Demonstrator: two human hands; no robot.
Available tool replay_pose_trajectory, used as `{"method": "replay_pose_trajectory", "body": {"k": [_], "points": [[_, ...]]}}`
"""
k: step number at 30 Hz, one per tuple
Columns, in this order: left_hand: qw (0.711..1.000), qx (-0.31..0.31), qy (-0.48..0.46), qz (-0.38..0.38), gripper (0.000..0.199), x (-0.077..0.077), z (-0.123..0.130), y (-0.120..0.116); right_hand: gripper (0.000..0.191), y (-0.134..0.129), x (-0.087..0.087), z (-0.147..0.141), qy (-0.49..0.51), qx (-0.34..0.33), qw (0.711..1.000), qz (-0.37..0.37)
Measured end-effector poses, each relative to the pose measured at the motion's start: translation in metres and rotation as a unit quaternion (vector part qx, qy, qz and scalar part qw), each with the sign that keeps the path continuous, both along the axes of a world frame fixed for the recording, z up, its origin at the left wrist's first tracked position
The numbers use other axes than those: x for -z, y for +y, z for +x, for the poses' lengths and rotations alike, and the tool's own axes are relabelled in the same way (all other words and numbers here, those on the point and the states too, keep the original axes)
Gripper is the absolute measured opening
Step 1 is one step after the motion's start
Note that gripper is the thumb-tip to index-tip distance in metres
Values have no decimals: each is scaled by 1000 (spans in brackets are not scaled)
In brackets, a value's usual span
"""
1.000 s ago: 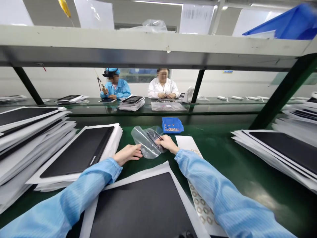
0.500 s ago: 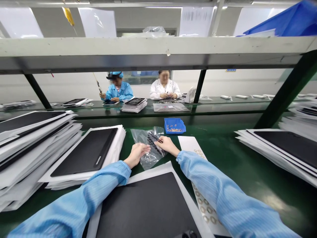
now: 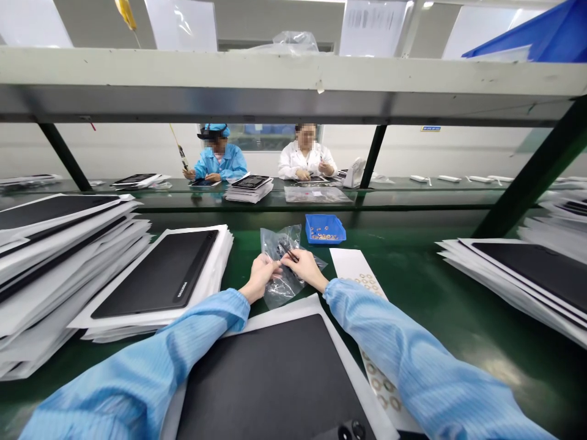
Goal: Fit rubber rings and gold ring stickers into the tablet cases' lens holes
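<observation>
My right hand [image 3: 305, 267] is closed on dark tweezers [image 3: 288, 252], which point up and to the left over a clear plastic bag [image 3: 280, 296]. Close beside it, my left hand [image 3: 262, 276] is closed in a pinch, its fingertips meeting those of the right hand. What sits between the left fingers is too small to make out. Dark small parts inside the bag are mostly covered by my hands. Below my forearms lies a black tablet [image 3: 270, 373] on a white sheet, its camera lenses at the lower right.
A blue tray [image 3: 324, 219] with small ring-shaped pieces stands beyond my hands. A white strip with rings [image 3: 348, 260] runs beneath my right sleeve. Stacked tablets in white sheets [image 3: 158, 275] flank both sides. A shelf [image 3: 293, 73] crosses overhead; two people sit opposite.
My left hand has shifted right until its fingertips meet those of my right hand. The bag has been pulled and crumpled to the right. The tweezers have moved slightly left. My view has tilted slightly.
</observation>
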State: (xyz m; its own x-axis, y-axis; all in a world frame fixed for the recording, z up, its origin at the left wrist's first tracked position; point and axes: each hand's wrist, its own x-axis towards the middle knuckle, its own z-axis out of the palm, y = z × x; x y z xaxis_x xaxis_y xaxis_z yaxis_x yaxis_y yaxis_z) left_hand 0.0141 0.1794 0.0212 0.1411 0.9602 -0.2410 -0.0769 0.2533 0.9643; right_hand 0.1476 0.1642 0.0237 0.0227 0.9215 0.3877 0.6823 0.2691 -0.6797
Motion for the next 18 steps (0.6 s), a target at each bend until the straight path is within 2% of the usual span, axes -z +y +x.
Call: {"method": "replay_pose_trajectory", "body": {"k": [12, 18], "points": [[999, 0, 11, 34, 19, 6, 0, 4, 19, 4, -1, 1, -25, -12, 999, -39], [999, 6, 23, 44, 20, 9, 1, 2, 34, 8, 1, 7, -22, -1, 997, -69]]}}
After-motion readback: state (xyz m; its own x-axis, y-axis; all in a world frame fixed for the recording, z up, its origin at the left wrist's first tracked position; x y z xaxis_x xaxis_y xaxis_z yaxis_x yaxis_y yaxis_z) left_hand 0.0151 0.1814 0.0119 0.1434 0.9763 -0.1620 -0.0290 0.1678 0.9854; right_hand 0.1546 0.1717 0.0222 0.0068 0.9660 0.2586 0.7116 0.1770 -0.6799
